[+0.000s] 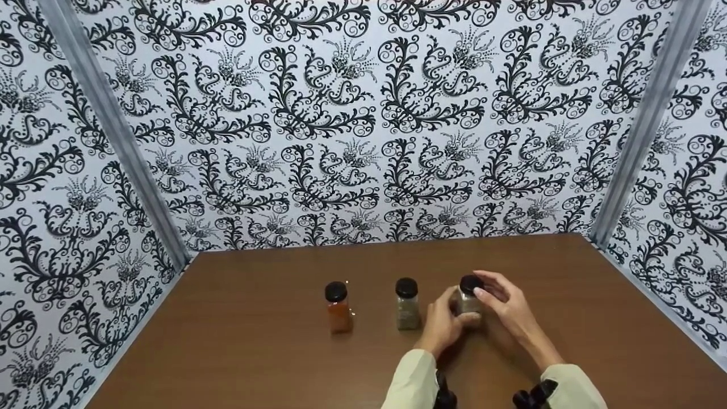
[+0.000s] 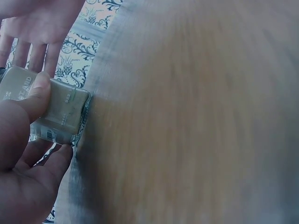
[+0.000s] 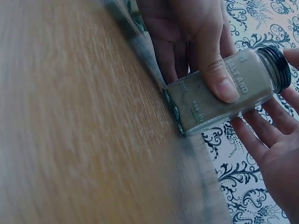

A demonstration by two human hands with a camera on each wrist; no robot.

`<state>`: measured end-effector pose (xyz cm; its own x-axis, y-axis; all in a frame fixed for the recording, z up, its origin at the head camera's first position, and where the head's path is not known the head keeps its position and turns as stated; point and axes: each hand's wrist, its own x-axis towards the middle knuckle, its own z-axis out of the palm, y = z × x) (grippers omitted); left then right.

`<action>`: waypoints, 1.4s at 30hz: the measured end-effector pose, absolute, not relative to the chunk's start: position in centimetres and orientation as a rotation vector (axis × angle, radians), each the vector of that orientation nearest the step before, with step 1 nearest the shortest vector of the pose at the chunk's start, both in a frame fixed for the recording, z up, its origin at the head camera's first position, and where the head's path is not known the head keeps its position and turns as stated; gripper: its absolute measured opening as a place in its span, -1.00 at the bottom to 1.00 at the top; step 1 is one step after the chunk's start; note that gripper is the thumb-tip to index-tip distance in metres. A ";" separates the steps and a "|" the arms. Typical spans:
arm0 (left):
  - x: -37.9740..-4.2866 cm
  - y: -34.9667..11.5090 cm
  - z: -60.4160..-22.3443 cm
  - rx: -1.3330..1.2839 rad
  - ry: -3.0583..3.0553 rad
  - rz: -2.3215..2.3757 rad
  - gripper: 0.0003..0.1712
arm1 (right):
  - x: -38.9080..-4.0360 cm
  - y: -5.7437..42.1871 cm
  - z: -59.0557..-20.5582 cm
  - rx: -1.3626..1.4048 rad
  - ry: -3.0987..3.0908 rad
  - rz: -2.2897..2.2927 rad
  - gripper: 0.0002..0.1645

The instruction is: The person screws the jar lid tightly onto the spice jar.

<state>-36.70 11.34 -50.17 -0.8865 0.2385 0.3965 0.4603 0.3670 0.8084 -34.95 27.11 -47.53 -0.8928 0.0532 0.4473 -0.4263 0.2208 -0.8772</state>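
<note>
A square glass spice jar point(image 1: 470, 304) with tan-grey contents stands upright on the table, under a black lid point(image 1: 471, 284). My left hand point(image 1: 446, 324) grips its body, the thumb laid across one face. At the lid is my right hand point(image 1: 517, 312), pinching the rim between thumb and index finger; its other fingers stretch out behind the jar. White lettering shows on the glass in the right wrist view. To the left stands a second jar point(image 1: 408, 309) with green contents and a black lid. Farther left is a third jar point(image 1: 339, 312), orange-red inside.
The brown wooden table point(image 1: 255, 352) ends at a patterned black-and-white wall point(image 1: 335, 170) behind. Grey strips mark the wall's corners on both sides. Small bright specks lie next to the orange-red jar. Dark wrist straps show at my sleeve ends.
</note>
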 end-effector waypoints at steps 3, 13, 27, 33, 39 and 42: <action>-36.7 11.4 -50.2 -0.630 -2.417 -1.529 -0.40 | -34.8 27.0 -47.5 0.345 -2.105 1.720 -0.59; -36.7 11.4 -50.0 -0.608 -2.440 -1.544 -0.39 | -34.8 26.9 -47.4 0.307 -2.113 1.709 -0.58; -36.8 11.5 -50.2 -0.591 -2.445 -1.523 -0.41 | -34.7 26.8 -47.4 0.316 -2.092 1.725 -0.60; -36.7 11.4 -50.2 -0.596 -2.451 -1.553 -0.42 | -34.7 26.8 -47.5 0.323 -2.093 1.712 -0.59; -36.6 11.3 -49.9 -0.618 -2.430 -1.581 -0.44 | -34.6 26.9 -47.4 0.342 -2.099 1.709 -0.56; -36.5 11.3 -49.8 -0.612 -2.429 -1.586 -0.44 | -34.6 26.9 -47.4 0.359 -2.096 1.701 -0.58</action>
<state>-36.50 11.28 -49.81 -0.8998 0.2417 0.3633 0.4298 0.3473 0.8335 -34.62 26.89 -47.38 -0.8807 0.0594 0.4700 -0.4477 0.2201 -0.8667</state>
